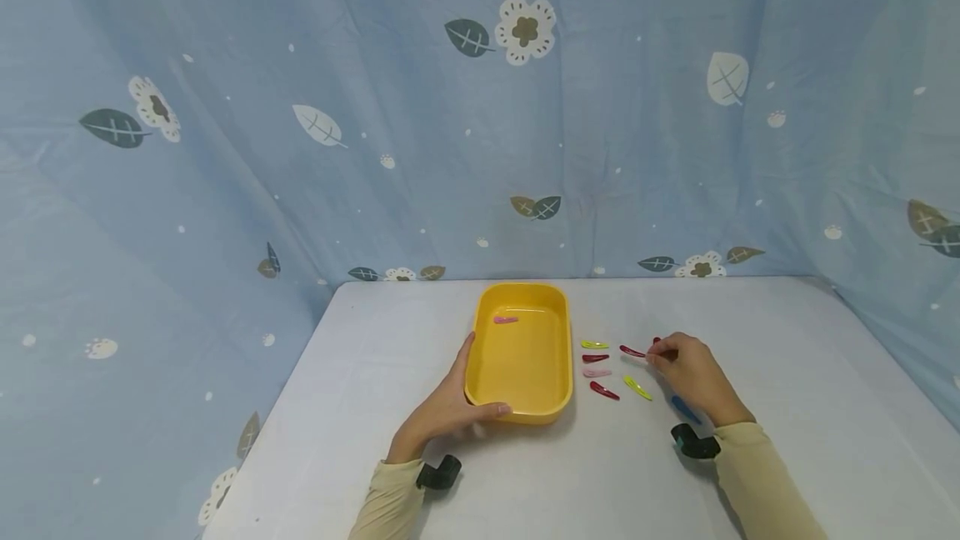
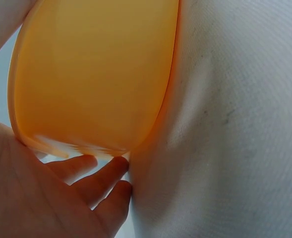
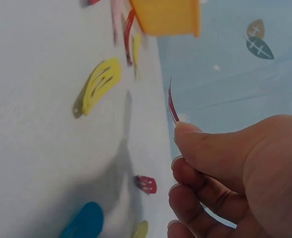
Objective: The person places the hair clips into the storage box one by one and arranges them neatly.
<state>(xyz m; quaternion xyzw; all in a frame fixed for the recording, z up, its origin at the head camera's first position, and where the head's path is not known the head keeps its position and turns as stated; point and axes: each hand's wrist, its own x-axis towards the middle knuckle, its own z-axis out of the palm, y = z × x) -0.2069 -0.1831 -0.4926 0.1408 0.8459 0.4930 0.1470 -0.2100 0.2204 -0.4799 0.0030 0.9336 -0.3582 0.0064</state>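
Observation:
My right hand (image 1: pixel 693 377) pinches one end of a red hair clip (image 1: pixel 632 351) between thumb and forefinger. In the right wrist view, that clip stands out from the fingertips, raised above the table. Around the near left corner of a yellow plastic tray (image 1: pixel 525 417) lies my left hand (image 1: pixel 448 402), its thumb along the near rim and its fingers against the left side. A pink hair clip (image 1: pixel 506 320) rests inside the tray, toward its far end. Seen from the left wrist, the fingers (image 2: pixel 103 181) bend around the tray's outer wall.
Right of the tray lie yellow-green clips (image 1: pixel 637 387), red clips (image 1: pixel 604 391) and a pink clip (image 1: pixel 597 373). A blue clip (image 1: pixel 686 410) is beside my right wrist, and another red clip (image 3: pixel 146 184) lies beyond that hand. A patterned blue curtain (image 1: pixel 420 107) hangs behind the white table (image 1: pixel 360 357).

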